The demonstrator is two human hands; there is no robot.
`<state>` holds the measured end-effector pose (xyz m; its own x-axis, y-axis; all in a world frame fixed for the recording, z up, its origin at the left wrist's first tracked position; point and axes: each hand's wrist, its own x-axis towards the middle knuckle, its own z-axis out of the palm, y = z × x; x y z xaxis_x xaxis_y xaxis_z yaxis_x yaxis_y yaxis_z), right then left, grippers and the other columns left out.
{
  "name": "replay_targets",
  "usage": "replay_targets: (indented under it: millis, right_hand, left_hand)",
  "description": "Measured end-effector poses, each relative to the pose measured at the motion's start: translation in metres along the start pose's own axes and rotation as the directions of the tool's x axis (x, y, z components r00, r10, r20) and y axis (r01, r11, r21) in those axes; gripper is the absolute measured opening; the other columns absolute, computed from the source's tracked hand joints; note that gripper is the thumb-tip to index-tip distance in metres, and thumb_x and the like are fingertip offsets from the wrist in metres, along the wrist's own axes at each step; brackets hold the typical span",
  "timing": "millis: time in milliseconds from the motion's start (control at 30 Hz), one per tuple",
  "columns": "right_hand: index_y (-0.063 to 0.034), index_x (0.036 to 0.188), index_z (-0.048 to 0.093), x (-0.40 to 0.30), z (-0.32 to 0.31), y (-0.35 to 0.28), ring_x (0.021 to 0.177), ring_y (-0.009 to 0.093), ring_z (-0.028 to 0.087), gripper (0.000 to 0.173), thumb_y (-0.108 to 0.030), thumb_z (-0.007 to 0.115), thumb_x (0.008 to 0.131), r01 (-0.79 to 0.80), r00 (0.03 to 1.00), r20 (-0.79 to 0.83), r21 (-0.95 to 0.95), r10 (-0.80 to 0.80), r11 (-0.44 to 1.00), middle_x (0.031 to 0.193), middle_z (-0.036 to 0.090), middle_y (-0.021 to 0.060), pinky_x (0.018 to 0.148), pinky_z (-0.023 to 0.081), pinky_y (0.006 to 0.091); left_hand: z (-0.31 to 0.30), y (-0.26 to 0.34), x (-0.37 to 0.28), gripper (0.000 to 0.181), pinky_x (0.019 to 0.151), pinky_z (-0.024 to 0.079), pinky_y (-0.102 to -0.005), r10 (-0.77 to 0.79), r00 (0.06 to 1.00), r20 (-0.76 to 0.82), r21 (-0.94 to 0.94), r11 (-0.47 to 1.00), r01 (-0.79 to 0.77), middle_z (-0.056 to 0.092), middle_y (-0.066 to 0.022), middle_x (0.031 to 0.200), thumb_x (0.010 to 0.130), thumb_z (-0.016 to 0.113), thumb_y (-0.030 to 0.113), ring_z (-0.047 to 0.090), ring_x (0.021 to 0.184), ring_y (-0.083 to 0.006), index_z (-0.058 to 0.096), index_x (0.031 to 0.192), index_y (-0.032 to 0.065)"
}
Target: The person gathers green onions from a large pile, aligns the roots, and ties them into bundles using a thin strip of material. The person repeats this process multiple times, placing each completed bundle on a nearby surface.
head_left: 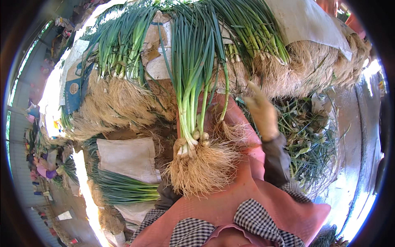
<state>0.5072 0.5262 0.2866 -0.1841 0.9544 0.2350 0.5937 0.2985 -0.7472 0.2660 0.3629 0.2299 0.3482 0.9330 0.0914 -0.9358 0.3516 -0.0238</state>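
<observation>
My left hand (179, 144), mostly hidden, grips a bunch of green garlic or onion plants (189, 108) near their white bases. Long green leaves reach away from me across the heap, and a thick mass of pale roots (203, 169) hangs over my lap. Small round bulbs (205, 139) show among the stems. To the right, my right hand (262, 112) is raised and slightly blurred, its index finger stretched out and nothing visible in it. One separate plant (226, 92) lies between the bunch and that hand, its roots on my pink apron (213, 200).
More rooted plants lie ahead at left (123, 52) and right (256, 34), partly under a pale sheet (308, 24). Leaf trimmings (308, 139) are heaped at my right. A folded pale sack (126, 157) and a leafy bundle (129, 188) lie at my left.
</observation>
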Motion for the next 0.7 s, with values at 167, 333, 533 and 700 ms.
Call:
replay_targets:
  millis: [167,333,533,700]
  right_hand:
    - [-0.0051,0.124,0.057,0.086,0.115,-0.010,0.069,0.025,0.066,0.045,-0.024,0.071,0.086,0.314,0.934,0.259,-0.276,-0.244,0.908,0.084,0.066,0.0143,0.060,0.054,0.0377]
    - [-0.0105,0.104,0.064,0.160,0.007,0.085,0.068,0.016,0.061,0.016,-0.013,0.058,0.090,-0.022,0.885,-0.447,-0.316,-0.128,0.949,0.083,0.062,0.0052,0.057,0.050,0.0271]
    - [-0.0134,0.128,0.061,0.023,-0.044,0.012,0.068,0.010,0.060,0.042,-0.041,0.047,0.100,-0.313,0.924,0.343,0.430,0.168,0.847,0.104,0.072,0.0077,0.064,0.047,0.0239]
    - [0.0013,0.138,0.046,-0.035,0.074,-0.057,0.102,0.018,0.062,0.058,-0.045,0.044,0.103,-0.927,0.342,0.868,0.374,-0.360,0.022,0.131,0.058,0.0176,0.082,0.051,0.0245]
  left_hand:
    - [0.007,0.001,0.005,0.037,0.095,0.058,-0.0381,-0.021,0.998,0.067,-0.002,1.000,0.021,0.045,-0.0211,0.127,0.092,0.060,0.019,0.047,0.124,-0.0329,0.046,0.117,-0.0046]
    - [-0.012,0.010,-0.010,0.039,0.101,0.049,-0.0523,-0.045,0.999,0.028,-0.004,0.999,0.045,0.041,-0.0138,0.126,0.089,0.060,0.019,0.047,0.120,-0.0290,0.047,0.120,0.0000]
    - [-0.002,0.009,-0.007,0.039,0.097,0.050,-0.0493,-0.015,0.999,-0.029,0.024,1.000,0.016,0.043,-0.0141,0.124,0.089,0.061,0.019,0.048,0.116,-0.0279,0.047,0.120,-0.0006]
    - [0.001,0.006,-0.003,0.039,0.093,0.051,-0.0469,-0.030,0.998,-0.047,0.040,0.999,0.032,0.044,-0.0144,0.122,0.088,0.061,0.018,0.050,0.112,-0.0271,0.047,0.120,-0.0011]
